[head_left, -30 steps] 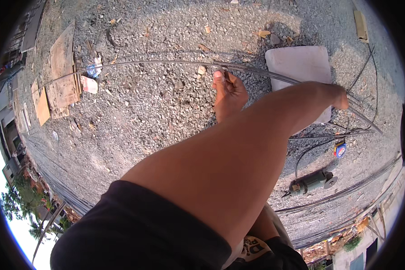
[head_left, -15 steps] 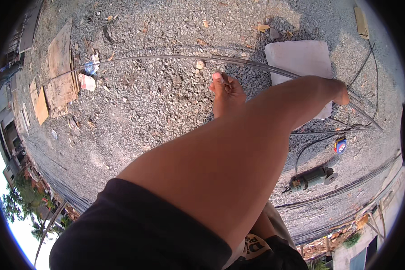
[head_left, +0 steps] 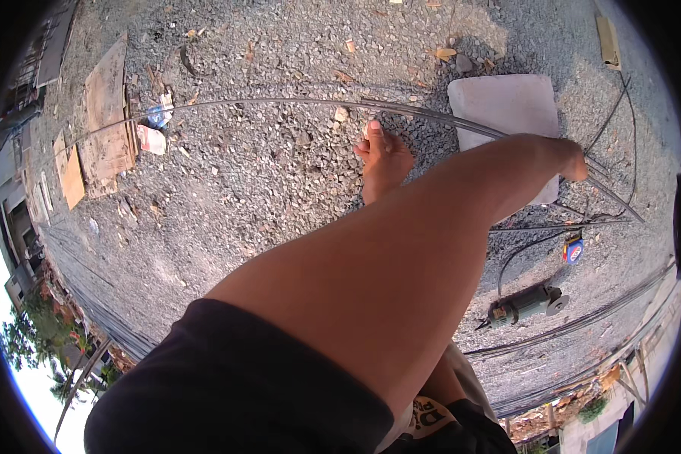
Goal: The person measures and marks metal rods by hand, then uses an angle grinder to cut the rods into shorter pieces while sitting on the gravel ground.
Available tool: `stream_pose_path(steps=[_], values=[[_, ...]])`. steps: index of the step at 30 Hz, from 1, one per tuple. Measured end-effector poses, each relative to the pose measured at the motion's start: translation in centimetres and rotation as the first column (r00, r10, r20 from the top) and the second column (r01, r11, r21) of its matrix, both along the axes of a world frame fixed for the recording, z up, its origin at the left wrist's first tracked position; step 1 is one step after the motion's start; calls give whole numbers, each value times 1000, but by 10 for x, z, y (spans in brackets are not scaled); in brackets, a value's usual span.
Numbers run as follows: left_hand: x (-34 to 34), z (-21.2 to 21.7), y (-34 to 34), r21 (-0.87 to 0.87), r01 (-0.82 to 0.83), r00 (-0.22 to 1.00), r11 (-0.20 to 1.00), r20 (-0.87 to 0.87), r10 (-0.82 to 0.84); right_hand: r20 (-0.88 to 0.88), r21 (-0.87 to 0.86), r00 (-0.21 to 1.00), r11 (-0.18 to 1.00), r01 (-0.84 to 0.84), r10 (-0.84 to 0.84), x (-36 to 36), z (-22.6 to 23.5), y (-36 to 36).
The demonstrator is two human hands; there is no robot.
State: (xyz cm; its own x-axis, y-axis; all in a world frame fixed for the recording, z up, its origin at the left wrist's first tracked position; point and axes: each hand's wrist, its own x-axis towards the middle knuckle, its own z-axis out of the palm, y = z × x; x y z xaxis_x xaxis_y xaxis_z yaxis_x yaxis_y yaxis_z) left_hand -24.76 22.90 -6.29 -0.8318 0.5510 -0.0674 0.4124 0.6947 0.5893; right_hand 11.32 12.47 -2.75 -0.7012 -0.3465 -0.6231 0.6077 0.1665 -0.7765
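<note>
Long thin dark metal rods lie in a bowed line across the gravel, from the far left to the right side. My left arm stretches across to the right, and my left hand is closed around the rods near their right end; its fingers are mostly hidden. Beneath that arm emerges my right hand, just short of the rods and apart from them. Its thumb points away from me, the other fingers are loosely curled, and nothing shows in them. Under the rods by my left forearm is a whitish slab with rounded corners.
An angle grinder lies on the gravel at the right, with a blue and red tape measure beyond it. More thin rods run behind the grinder. Weathered boards and crumpled litter are at the left.
The view has shifted slightly. My right hand is a little closer to the rods. The left hand keeps its grip at the same place.
</note>
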Motion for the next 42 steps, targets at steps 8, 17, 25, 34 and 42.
stream_pose_path(steps=[8,17,25,34,42], values=[[-4,0,0,27,96,987,995,-134,-91,-94,-63,995,998,-27,21,-17,6,5],[1,18,-3,-21,-27,1000,999,-9,27,-153,-70,985,993,-90,79,-7,-4,3],[40,36,-22,53,-12,999,999,-31,14,-368,311,750,833,-458,550,5,-7,59],[70,76,-32,193,-296,924,935,306,229,-236,794,-142,106,-598,961,-178,160,256],[100,127,-40,46,-462,876,886,-133,463,-513,187,858,980,73,34,-218,127,288]])
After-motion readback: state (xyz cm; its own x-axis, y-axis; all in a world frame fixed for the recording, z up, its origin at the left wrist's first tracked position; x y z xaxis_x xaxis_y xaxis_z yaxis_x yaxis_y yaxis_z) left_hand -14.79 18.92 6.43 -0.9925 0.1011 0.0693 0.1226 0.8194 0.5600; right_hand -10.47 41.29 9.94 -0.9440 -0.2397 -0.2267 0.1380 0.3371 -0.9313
